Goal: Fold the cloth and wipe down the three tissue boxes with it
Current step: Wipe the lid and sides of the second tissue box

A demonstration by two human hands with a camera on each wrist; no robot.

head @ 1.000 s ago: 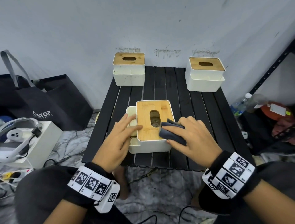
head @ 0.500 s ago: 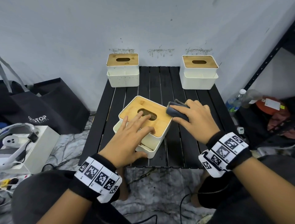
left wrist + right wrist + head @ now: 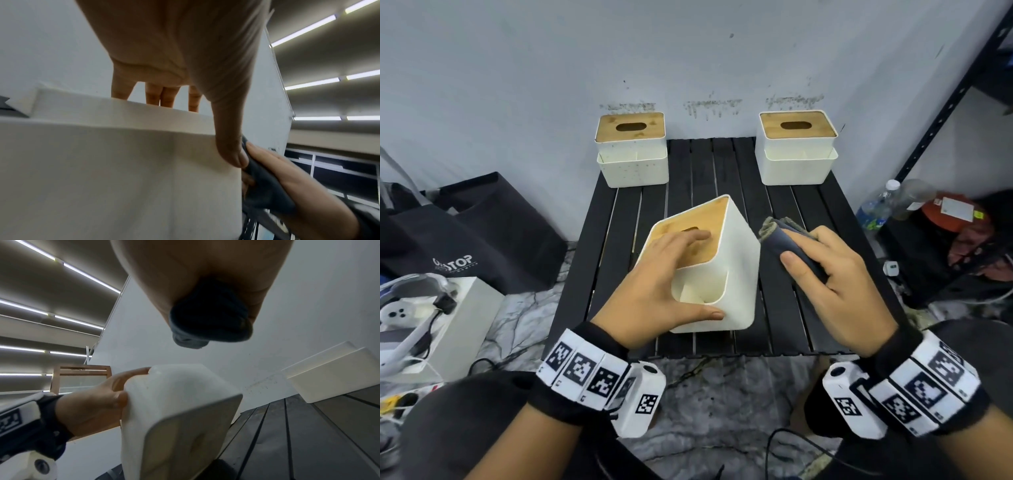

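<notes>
While the near tissue box (image 3: 726, 274) is tipped up off the black slatted table (image 3: 784, 329), its bamboo lid (image 3: 688, 236) leans away to the left and its white side wall faces the folded cloth (image 3: 787, 240). That tilt looks deliberate: it presents a side face that would otherwise be awkward to reach. The left hand (image 3: 654, 291) grips the box, fingers spread over the lid near the slot and thumb curled round the lower front edge by the open side pocket, steadying it on one bottom edge. The right hand (image 3: 835, 277) clenches round the dark grey cloth, thumb on top and fingers wrapped beneath, with the folded end poking forward just beside the raised wall; whether it already touches the wall I cannot tell. From the right wrist camera the cloth (image 3: 209, 318) bulges out of the palm above the tilted box (image 3: 180, 410).

Further back, the two other tissue boxes (image 3: 631, 150) (image 3: 796, 150) sit upright at the table's far corners against the wall, well apart from both hands. On the floor to the left lies a black bag (image 3: 482, 233); to the right, a plastic bottle (image 3: 876, 205).
</notes>
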